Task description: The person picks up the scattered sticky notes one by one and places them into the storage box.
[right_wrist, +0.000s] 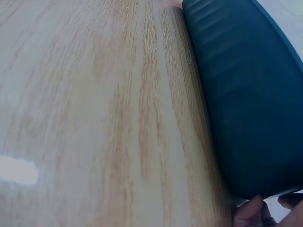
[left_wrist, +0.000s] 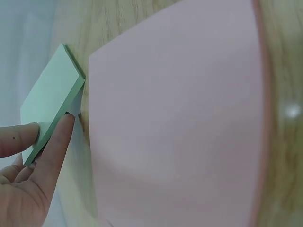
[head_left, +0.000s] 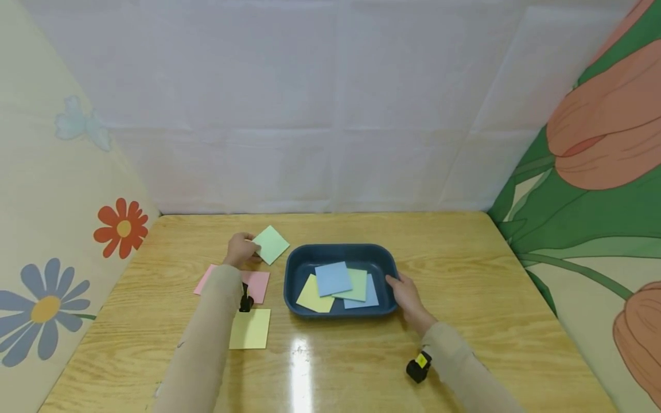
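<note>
My left hand (head_left: 241, 250) pinches a pale green sticky note pad (head_left: 271, 245) by its near-left edge, thumb on top and fingers beneath, as the left wrist view shows. The green pad (left_wrist: 52, 97) is tilted there. Under that forearm lies a pink sticky note pad (head_left: 256, 285), partly covered by the sleeve. My right hand (head_left: 406, 295) grips the right end of a dark blue tray (head_left: 341, 314), thumb over the rim. Inside the tray are a yellow pad (head_left: 312, 297), a green pad (head_left: 357, 285) and two blue pads, the upper blue one (head_left: 333, 279) overlapping the others.
A yellow sticky note pad (head_left: 250, 330) lies on the wooden table (head_left: 480, 287) nearer to me, left of the tray. White cloth (head_left: 330, 115) hangs behind the table, with flower-printed panels on both sides. A small black wrist camera (head_left: 418, 368) sits at my right sleeve.
</note>
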Demonstrator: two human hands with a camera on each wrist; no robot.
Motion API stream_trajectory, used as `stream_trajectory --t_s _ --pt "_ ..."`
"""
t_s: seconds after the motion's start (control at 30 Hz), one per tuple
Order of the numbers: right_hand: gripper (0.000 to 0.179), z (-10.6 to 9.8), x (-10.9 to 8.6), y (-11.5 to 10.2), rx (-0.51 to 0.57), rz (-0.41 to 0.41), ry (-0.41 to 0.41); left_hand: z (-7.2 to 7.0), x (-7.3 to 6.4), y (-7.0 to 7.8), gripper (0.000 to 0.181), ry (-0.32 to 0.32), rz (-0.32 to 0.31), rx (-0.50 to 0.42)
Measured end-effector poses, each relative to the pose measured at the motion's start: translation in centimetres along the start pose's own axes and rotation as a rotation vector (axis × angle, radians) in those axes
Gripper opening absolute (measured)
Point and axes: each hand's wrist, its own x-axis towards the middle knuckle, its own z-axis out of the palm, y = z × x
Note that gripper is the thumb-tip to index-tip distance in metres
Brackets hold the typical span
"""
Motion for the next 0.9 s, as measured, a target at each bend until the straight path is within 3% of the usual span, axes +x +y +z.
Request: stream_trajectory --t_s 0.33,0.9 --pt "0.047 0.0 0.0 0.0 -0.019 -0.004 0.009 -0.4 -0.9 0.2 0.044 -0.031 0.033 -0.1" --pt "0.049 -0.2 -0.2 -0.2 -0.011 0.008 -0.007 -0.7 -2.9 1.0 0.044 0.026 0.101 -0.19"
